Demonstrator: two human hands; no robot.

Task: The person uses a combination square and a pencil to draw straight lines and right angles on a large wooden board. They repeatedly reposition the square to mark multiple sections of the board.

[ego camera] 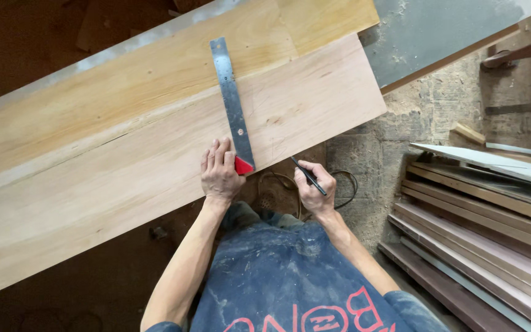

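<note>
Carefully now: your try square is pinned at one end only, and your pencil is off the wood.

At 9 o'clock the pale, wide wooden plank runs out past the frame, lying against a yellower board above it. Your left hand lies flat, fingers spread, pressing the red stock of the long grey steel try square against the plank's near edge; the blade points toward 12 o'clock. I judge that if that pressure eases, the blade could pivot and any line would run crooked. At 3 o'clock from it, your right hand is closed around a thin dark pencil, just off the edge. Further right, a sawdust-strewn floor and stacked timber offcuts crowd your footing.
</note>
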